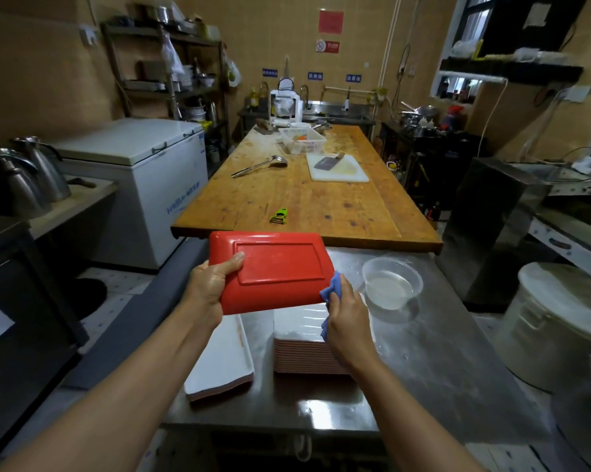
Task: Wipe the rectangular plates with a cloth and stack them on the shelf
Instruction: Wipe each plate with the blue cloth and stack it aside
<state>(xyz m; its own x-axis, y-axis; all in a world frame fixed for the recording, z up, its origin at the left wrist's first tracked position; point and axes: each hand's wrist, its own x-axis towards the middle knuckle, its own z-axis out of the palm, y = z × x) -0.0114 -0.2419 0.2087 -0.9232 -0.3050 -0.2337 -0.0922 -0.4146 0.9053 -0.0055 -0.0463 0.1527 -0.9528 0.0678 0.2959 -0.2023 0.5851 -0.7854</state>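
Note:
My left hand grips the left end of a red rectangular plate, held up with its underside facing me and my thumb across its back. My right hand holds a blue cloth bunched against the plate's lower right corner. Below, on the steel table, stands a tall stack of rectangular plates with white tops and reddish edges. A shorter stack of rectangular plates lies to its left at the table's edge.
A clear plastic bowl with water sits right of the plate. Beyond lies a long wooden table with a green peeler, ladle, cutting board with cleaver and white basket. A chest freezer stands left, a white bucket right.

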